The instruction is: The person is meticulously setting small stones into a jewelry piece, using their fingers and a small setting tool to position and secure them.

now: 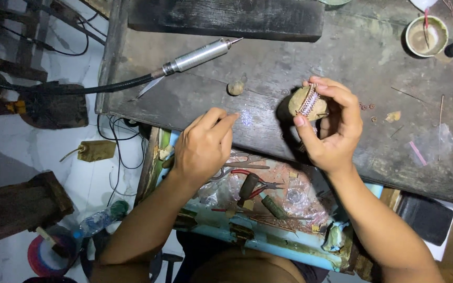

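**Two hands at a jeweller's worktop, one holding a mounted piece**

Nearest to the person, under the front edge of the worktop (342, 57), an open drawer (268, 246) holds red-handled pliers (250, 186), a small green-handled tool (273, 207) and crumpled clear plastic.

Above the drawer, the left hand (203, 149) rests at the worktop edge. It is loosely curled, with the index finger stretched to the right, and its tip is just beside a small sparkling heap of tiny stones (246, 118) on the dark surface. I cannot tell if something thin is pinched in the fingers.

The right hand (336, 126) is raised over the worktop and grips a tan lump with a jewelled band (309, 102) between thumb and fingers. The band runs nearly upright, a little tilted. It lies to the right of the stones, so the left hand is nearer to the heap and the right hand is already on the piece. Between the two hands the surface is free.

Further away, a small pebble-like lump (235, 87) lies apart, then a metal rotary handpiece (200, 55) on its black flexible shaft, pointing right. At the far right corner stands a small bowl (426, 35).
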